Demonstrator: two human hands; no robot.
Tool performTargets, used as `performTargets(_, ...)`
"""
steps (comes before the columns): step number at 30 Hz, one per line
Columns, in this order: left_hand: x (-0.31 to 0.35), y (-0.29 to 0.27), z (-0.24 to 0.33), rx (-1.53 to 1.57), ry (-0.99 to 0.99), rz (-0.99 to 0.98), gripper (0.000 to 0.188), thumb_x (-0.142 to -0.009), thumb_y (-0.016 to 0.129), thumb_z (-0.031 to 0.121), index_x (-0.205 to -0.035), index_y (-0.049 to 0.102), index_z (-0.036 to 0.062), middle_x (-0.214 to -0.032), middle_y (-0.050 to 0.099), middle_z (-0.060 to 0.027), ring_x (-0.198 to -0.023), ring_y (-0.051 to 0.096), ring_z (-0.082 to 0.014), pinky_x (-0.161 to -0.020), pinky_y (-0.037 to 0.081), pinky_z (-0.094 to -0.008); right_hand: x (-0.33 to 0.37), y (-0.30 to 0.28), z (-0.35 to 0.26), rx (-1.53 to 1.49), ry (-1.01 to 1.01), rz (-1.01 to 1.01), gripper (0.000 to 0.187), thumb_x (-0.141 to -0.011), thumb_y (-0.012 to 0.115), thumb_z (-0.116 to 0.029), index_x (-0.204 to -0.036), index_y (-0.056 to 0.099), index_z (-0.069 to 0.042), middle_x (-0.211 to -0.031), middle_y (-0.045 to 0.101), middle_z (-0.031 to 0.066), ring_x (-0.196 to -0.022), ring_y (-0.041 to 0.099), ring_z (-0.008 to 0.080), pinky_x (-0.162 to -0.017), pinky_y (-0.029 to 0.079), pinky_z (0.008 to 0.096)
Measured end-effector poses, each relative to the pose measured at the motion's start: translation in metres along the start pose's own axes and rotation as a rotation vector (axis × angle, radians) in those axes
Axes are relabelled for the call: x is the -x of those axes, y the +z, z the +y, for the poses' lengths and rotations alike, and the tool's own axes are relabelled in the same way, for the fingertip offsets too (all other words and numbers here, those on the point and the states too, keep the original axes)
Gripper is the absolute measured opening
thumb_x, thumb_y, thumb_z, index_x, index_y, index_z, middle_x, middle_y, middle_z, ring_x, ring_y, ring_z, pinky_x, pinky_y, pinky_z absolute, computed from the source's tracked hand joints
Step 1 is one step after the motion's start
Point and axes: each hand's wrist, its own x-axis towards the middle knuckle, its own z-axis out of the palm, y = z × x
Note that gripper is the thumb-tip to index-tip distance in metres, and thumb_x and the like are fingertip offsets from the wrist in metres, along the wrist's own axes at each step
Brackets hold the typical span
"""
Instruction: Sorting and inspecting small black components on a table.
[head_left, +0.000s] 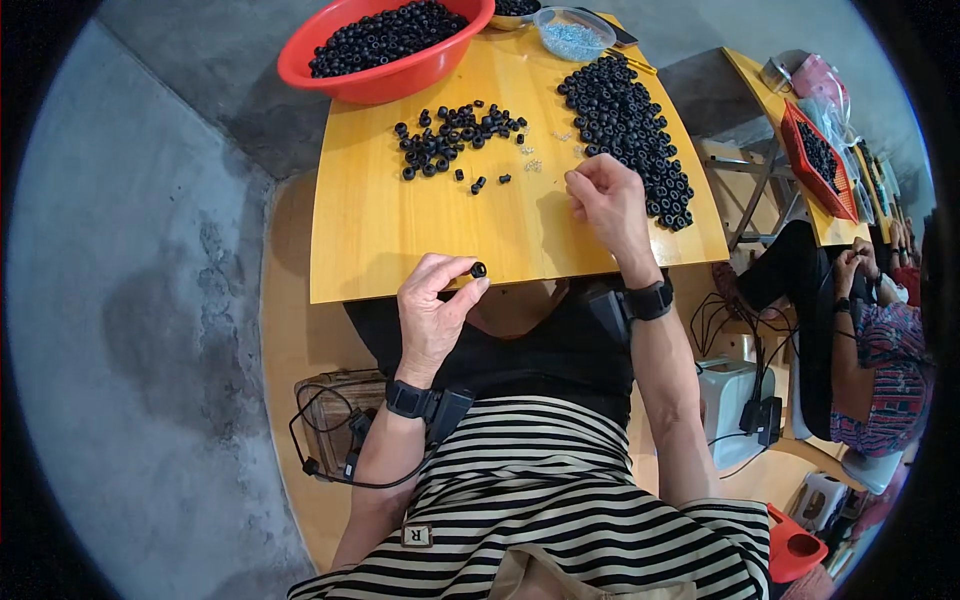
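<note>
My left hand (432,308) is at the near edge of the table. Its thumb and index finger pinch a small round black knob (479,270) with a hollow end. Over the table's right half, my right hand (608,200) has its fingers pressed together; anything between them is too small to make out. Just beside it lies a dense patch of black knobs (625,120), many with their hollow ends up. Left of that are a looser heap of black knobs (440,145) and a few tiny clear pieces (533,165).
A red basin (385,88) full of black parts stands at the far left. At the back are a clear tub (574,36) of small bluish pieces and yellow-handled tweezers (640,66). Another person (880,350) sits on the right by a table with a red basket (820,160).
</note>
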Motion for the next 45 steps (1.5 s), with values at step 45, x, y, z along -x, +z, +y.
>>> performTargets(45,0.014,-0.006,0.029,0.144,0.098,-0.072,0.031,-0.071,0.083,-0.001,-0.1,0.074,0.0014,-0.087,0.066,-0.0054,-0.08,0.063,-0.0146,-0.07,0.05,-0.0253,0.086,0.025,-0.035,-1.044,0.536,-0.712,0.023,-0.086,0.078,-0.021,-0.095,0.066,-0.003,-0.073,0.064,0.0006,-0.061,0.058,0.007,-0.051,0.044,0.0188)
